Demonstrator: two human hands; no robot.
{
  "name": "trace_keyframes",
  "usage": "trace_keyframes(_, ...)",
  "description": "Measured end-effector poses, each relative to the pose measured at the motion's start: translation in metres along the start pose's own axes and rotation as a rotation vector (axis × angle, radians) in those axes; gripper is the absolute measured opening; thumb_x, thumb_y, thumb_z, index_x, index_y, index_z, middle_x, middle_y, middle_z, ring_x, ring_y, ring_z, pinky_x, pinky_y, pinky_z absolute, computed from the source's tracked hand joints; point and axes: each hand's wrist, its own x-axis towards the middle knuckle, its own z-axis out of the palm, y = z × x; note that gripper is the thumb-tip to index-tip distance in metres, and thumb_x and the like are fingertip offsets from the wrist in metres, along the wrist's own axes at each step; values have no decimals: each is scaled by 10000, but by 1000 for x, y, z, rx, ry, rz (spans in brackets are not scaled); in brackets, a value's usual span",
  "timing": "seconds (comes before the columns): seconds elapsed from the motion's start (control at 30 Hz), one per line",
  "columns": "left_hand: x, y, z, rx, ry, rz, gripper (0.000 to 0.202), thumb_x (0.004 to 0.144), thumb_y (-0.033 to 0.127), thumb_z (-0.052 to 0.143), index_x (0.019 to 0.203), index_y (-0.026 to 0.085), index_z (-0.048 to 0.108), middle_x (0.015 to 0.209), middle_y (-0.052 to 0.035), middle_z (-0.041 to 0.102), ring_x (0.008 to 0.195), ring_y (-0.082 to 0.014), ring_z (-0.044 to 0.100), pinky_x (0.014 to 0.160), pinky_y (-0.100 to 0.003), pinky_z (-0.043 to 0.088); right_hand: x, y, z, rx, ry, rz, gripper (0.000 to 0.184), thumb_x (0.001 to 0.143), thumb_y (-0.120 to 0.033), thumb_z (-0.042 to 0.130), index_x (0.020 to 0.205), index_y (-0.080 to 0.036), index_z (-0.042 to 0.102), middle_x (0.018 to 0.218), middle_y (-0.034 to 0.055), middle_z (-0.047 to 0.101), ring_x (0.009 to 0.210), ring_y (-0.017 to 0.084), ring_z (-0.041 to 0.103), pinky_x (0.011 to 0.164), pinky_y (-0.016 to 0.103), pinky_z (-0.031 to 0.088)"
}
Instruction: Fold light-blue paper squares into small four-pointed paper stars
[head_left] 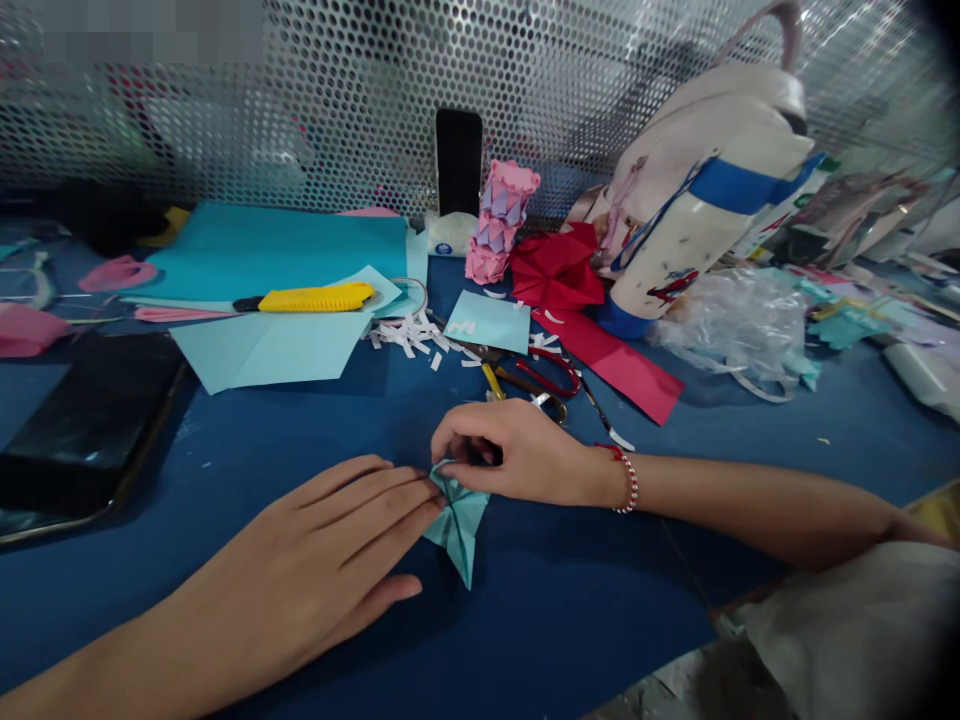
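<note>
A small folded teal origami paper (461, 522) lies on the blue table, with creased flaps and a point toward me. My left hand (337, 545) rests flat with its fingers stretched out, the fingertips on the paper's left side. Thumb and index finger of my right hand (517, 455) pinch the paper's upper edge. The fingertips hide part of the folds there. Just beyond the right hand lie red-handled scissors (551, 375).
Behind lie a yellow utility knife (315, 297), light blue paper (277, 350), a teal sheet (292, 245), white paper scraps (412, 335) and a red strip (622, 370). A dark phone (90, 420) lies left. A bottle (690, 235) leans against a bag (667, 140) at right.
</note>
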Motion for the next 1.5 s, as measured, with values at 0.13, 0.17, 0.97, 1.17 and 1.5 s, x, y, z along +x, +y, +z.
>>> trace_keyframes(0.13,1,0,0,3,-12,6,429,1240,304,299,1403,175,675,1325,-9,823,1156,-222,739,1168,-373,403,0,0,-1,3,0,-9,49,1033,-224,734,1000,-190,722,845,-26,724,701,101,607,657,219,437)
trace_keyframes(0.17,2,0,0,-3,-12,1,438,1242,312,293,1402,176,678,1321,-10,822,1154,-222,736,1155,-371,408,1,0,-1,1,-1,-17,70,1049,-242,725,1003,-189,726,864,-17,732,720,107,615,662,223,439)
trace_keyframes(0.97,2,-3,1,-36,-33,-19,395,1220,333,396,1452,217,694,1346,-14,770,1242,-220,668,1236,-323,357,6,13,-39,-423,-97,-544,263,1176,-209,571,1145,-304,814,1218,38,715,961,150,595,861,281,503)
trace_keyframes(1.17,-8,-7,3,-62,-113,-19,440,1207,378,454,1613,257,571,1477,5,731,1339,-222,651,1296,-345,332,9,16,-34,-634,30,-668,186,1157,-224,627,1083,-248,796,1209,20,767,1034,174,631,891,305,509)
trace_keyframes(1.5,2,-5,3,-39,-33,3,385,1214,319,402,1454,214,684,1387,-10,765,1265,-213,664,1237,-324,363,13,13,-28,-779,-53,-675,231,1160,-130,562,1086,-253,743,1222,18,746,1082,173,591,820,297,441)
